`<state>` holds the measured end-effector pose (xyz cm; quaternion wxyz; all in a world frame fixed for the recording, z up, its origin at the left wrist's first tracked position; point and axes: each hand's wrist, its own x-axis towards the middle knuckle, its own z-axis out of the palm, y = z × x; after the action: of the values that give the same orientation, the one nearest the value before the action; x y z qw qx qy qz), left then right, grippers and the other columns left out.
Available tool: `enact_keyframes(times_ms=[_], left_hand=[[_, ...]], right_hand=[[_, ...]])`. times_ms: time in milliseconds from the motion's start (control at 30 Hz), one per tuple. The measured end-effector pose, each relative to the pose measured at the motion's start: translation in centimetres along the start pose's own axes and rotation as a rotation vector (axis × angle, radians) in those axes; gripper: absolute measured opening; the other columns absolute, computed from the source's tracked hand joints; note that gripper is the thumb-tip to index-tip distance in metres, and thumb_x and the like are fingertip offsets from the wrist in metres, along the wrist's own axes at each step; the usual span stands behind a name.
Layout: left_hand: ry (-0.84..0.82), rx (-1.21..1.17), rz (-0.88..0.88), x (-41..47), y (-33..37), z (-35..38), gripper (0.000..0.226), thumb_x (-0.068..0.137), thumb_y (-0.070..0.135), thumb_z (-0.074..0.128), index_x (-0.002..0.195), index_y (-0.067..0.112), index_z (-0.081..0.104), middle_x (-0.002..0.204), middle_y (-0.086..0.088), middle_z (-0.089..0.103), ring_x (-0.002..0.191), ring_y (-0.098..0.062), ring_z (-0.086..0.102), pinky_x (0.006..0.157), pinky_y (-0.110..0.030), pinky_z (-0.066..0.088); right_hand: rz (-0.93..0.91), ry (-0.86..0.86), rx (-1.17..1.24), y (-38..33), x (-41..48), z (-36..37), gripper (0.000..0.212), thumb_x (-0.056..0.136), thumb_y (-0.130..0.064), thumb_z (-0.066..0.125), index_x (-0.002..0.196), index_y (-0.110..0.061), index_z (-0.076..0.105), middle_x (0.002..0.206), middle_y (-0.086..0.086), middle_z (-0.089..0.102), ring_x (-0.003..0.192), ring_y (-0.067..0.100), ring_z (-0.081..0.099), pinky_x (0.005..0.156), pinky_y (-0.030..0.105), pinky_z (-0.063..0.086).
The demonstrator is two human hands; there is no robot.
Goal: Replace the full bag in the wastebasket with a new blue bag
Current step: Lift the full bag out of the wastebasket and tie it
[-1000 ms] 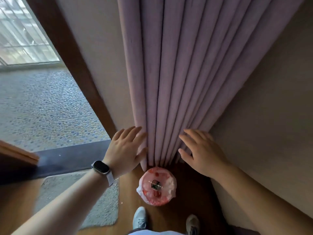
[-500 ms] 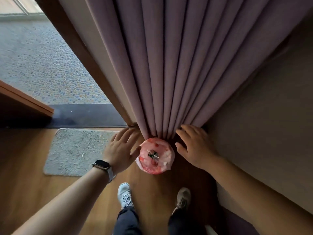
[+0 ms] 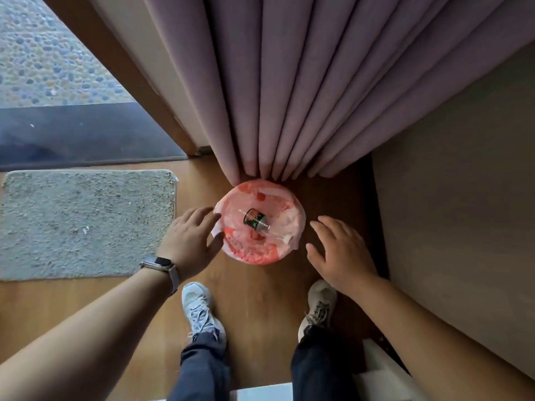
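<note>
A small round wastebasket (image 3: 254, 257) stands on the wooden floor at the foot of the curtain, lined with a pink-red translucent bag (image 3: 285, 208). A dark green can (image 3: 254, 222) and some pale scraps lie inside. My left hand (image 3: 189, 241), with a watch on the wrist, is spread open at the basket's left rim, thumb and fingertips touching the bag's edge. My right hand (image 3: 343, 251) hovers open just right of the basket, a small gap from it. No blue bag is in view.
A mauve curtain (image 3: 304, 82) hangs right behind the basket. A beige wall (image 3: 451, 198) runs along the right. A grey mat (image 3: 86, 224) lies to the left, by a dark threshold (image 3: 78, 131). My two shoes (image 3: 199, 308) stand just before the basket.
Both hands have come down from the curtain folds to either side of the basket. The view has tilted downward, so the basket sits higher and larger in the frame.
</note>
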<state>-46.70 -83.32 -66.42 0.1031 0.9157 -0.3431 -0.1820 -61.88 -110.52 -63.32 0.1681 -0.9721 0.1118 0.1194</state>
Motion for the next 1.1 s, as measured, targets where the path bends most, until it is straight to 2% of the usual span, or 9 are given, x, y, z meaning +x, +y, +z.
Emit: enact_keyframes(times_ms=[167, 333, 467, 567, 667, 833, 900, 1000, 1100], left_hand=[[-0.037, -0.012, 0.0, 1.7, -4.3, 10.0, 0.049, 0.087, 0.044, 0.043, 0.117, 0.011, 0.062, 0.119, -0.014, 0.065, 0.107, -0.036, 0.061, 0.081, -0.047, 0.053], [-0.053, -0.029, -0.088, 2.9, -8.4, 17.3, 0.052, 0.086, 0.044, 0.043, 0.118, 0.007, 0.061, 0.116, -0.018, 0.064, 0.103, -0.039, 0.061, 0.085, -0.046, 0.051], [-0.061, -0.028, -0.175, 3.2, -10.2, 20.5, 0.047, 0.086, 0.037, 0.057, 0.123, 0.008, 0.056, 0.121, -0.018, 0.06, 0.104, -0.04, 0.06, 0.086, -0.047, 0.049], [-0.141, -0.091, -0.169, 3.5, -10.9, 22.3, 0.049, 0.084, 0.027, 0.069, 0.127, 0.012, 0.051, 0.125, -0.016, 0.058, 0.107, -0.038, 0.06, 0.086, -0.046, 0.05], [-0.14, -0.207, -0.176, 3.8, -11.1, 23.1, 0.046, 0.083, 0.028, 0.071, 0.122, 0.016, 0.052, 0.116, -0.012, 0.061, 0.101, -0.03, 0.063, 0.082, -0.042, 0.051], [-0.047, -0.447, -0.275, 4.2, -10.2, 23.7, 0.011, 0.088, 0.024, 0.064, 0.095, 0.031, 0.061, 0.088, 0.003, 0.068, 0.082, -0.015, 0.066, 0.077, -0.035, 0.053], [-0.06, -0.565, -0.37, 4.3, -10.1, 23.6, 0.01, 0.088, 0.026, 0.062, 0.084, 0.036, 0.061, 0.083, 0.012, 0.069, 0.078, -0.01, 0.065, 0.077, -0.029, 0.051], [-0.069, -0.716, -0.463, 4.2, -9.9, 23.4, 0.014, 0.082, 0.042, 0.055, 0.086, 0.033, 0.064, 0.078, 0.015, 0.071, 0.077, 0.002, 0.065, 0.076, -0.024, 0.05], [-0.046, -0.654, -0.485, 3.9, -9.9, 23.9, 0.039, 0.082, 0.059, 0.052, 0.093, 0.022, 0.062, 0.086, 0.003, 0.071, 0.083, -0.015, 0.069, 0.08, -0.038, 0.055]], right_hand=[[0.072, -0.07, -0.007, 3.6, 2.0, 11.0, 0.049, 0.087, -0.032, 0.062, 0.13, -0.009, 0.055, 0.13, 0.011, 0.057, 0.119, 0.03, 0.054, 0.092, 0.045, 0.046], [0.144, -0.14, 0.052, 6.3, 3.8, 19.1, 0.05, 0.09, -0.032, 0.059, 0.133, -0.01, 0.049, 0.136, 0.01, 0.05, 0.124, 0.029, 0.048, 0.096, 0.042, 0.043], [0.219, -0.166, 0.15, 7.5, 4.4, 22.9, 0.055, 0.086, -0.028, 0.062, 0.135, -0.014, 0.042, 0.136, 0.009, 0.048, 0.123, 0.029, 0.048, 0.093, 0.039, 0.044], [0.297, -0.178, 0.229, 7.7, 4.2, 25.0, 0.068, 0.08, -0.025, 0.07, 0.137, -0.018, 0.033, 0.128, 0.014, 0.053, 0.112, 0.034, 0.055, 0.085, 0.046, 0.052], [0.31, -0.079, 0.377, 7.6, 4.1, 26.3, 0.071, 0.075, -0.018, 0.073, 0.134, -0.015, 0.034, 0.124, 0.013, 0.056, 0.109, 0.033, 0.059, 0.083, 0.048, 0.054], [0.383, -0.006, 0.663, 7.7, 4.3, 27.0, 0.061, 0.079, -0.016, 0.071, 0.129, -0.014, 0.037, 0.113, -0.009, 0.056, 0.101, 0.002, 0.058, 0.082, 0.004, 0.042], [0.437, -0.059, 0.779, 7.9, 4.5, 27.0, 0.05, 0.086, -0.021, 0.066, 0.128, -0.014, 0.041, 0.107, -0.008, 0.06, 0.096, -0.002, 0.059, 0.08, 0.008, 0.046], [0.459, -0.108, 0.837, 8.1, 5.0, 26.7, 0.026, 0.092, -0.028, 0.061, 0.114, -0.019, 0.05, 0.096, -0.012, 0.063, 0.089, -0.002, 0.062, 0.072, 0.011, 0.049], [0.428, -0.144, 0.739, 7.8, 5.5, 26.6, 0.014, 0.093, -0.036, 0.058, 0.101, -0.026, 0.052, 0.084, -0.018, 0.059, 0.077, -0.003, 0.059, 0.057, 0.011, 0.042]])
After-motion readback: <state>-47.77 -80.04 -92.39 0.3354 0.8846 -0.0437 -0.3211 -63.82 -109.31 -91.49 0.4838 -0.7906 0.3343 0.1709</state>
